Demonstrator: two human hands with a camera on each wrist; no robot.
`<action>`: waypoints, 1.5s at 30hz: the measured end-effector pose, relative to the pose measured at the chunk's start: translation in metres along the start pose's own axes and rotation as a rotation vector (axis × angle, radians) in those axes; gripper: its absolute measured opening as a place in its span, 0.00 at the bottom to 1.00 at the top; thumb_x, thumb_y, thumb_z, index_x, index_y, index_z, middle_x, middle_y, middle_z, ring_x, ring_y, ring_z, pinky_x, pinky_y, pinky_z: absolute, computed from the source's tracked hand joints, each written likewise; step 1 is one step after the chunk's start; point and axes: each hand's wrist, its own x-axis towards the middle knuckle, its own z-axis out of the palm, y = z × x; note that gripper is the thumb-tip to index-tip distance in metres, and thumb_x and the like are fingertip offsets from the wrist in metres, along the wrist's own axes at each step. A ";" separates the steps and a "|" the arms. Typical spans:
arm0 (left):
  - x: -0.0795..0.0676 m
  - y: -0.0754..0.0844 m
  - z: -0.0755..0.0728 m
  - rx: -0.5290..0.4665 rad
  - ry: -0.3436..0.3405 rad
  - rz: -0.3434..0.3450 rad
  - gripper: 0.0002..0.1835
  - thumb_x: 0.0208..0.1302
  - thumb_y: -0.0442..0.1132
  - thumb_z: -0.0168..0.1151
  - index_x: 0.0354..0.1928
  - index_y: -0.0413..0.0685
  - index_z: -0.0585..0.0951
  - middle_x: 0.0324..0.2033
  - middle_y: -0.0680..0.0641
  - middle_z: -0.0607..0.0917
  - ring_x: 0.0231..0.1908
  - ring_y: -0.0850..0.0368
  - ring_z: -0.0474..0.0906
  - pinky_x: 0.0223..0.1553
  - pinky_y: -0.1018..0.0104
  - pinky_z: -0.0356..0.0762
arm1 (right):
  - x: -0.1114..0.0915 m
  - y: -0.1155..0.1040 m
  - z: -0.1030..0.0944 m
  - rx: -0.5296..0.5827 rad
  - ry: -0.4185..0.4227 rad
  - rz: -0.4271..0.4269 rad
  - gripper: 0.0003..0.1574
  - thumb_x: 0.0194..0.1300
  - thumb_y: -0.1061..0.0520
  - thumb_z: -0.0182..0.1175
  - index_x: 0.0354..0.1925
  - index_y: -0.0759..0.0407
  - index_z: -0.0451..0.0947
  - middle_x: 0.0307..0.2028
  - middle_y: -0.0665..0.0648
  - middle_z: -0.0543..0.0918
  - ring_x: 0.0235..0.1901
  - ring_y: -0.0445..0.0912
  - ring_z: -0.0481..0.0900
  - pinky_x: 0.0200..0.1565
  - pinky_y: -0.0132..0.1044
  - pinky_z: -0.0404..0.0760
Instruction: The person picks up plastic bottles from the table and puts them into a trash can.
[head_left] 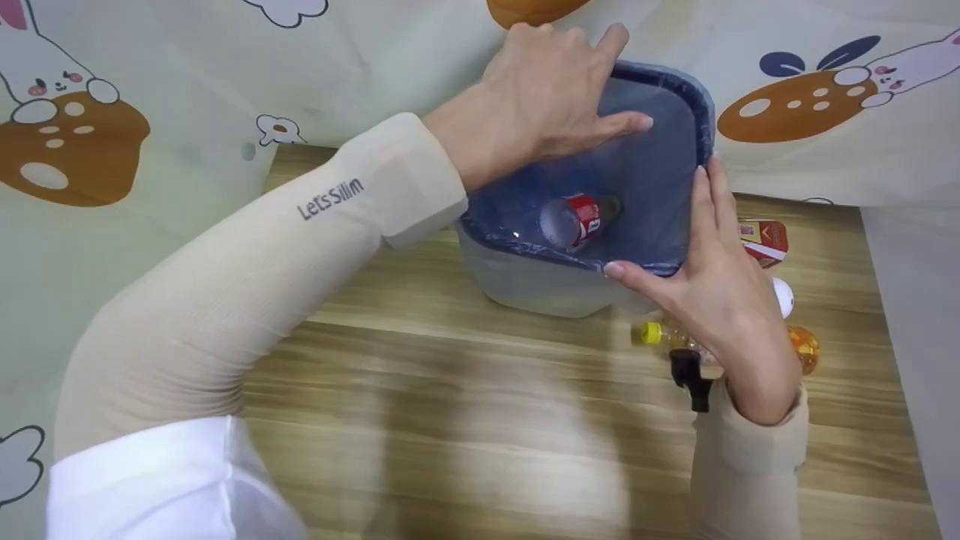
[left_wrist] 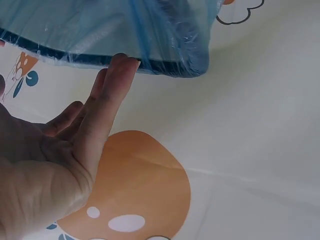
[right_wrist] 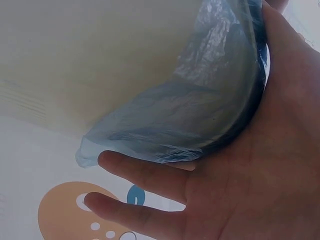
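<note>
With straight fingers my left hand (head_left: pixel 551 94) is touching the far rim of the lined bin (head_left: pixel 517 281), my right hand (head_left: pixel 720 277) is bracing its right corner, neither clenching; a bottle (head_left: pixel 577 221) is lying inside, between them

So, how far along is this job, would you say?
Done: a blue liner lines the bin and overhangs its edge, and a red-labelled bottle lies inside.
In hand: the left fingers and right fingers are at that edge, perhaps neatening it.
Possibly remaining: the yellow-capped bottle and red carton lie outside, if they belong in there.
</note>
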 end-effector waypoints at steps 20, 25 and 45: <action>-0.057 -0.066 0.020 0.027 0.155 -0.073 0.57 0.55 0.85 0.22 0.75 0.53 0.59 0.69 0.37 0.65 0.66 0.32 0.63 0.63 0.32 0.61 | 0.001 0.006 -0.004 -0.013 0.028 0.003 0.76 0.53 0.24 0.65 0.79 0.48 0.30 0.78 0.44 0.28 0.63 0.72 0.66 0.35 0.59 0.75; -0.064 -0.075 0.030 0.004 0.146 -0.078 0.56 0.56 0.85 0.22 0.74 0.53 0.60 0.66 0.36 0.67 0.66 0.32 0.61 0.66 0.30 0.53 | 0.000 0.008 -0.006 -0.020 0.026 0.010 0.76 0.54 0.24 0.65 0.79 0.50 0.30 0.78 0.45 0.28 0.63 0.71 0.66 0.31 0.55 0.73; -0.080 -0.126 0.081 -0.024 0.318 -0.116 0.50 0.62 0.80 0.27 0.70 0.50 0.64 0.64 0.37 0.68 0.65 0.36 0.62 0.63 0.38 0.63 | 0.002 0.005 -0.003 -0.015 0.033 -0.003 0.76 0.53 0.24 0.65 0.80 0.50 0.32 0.79 0.46 0.30 0.65 0.70 0.65 0.27 0.49 0.73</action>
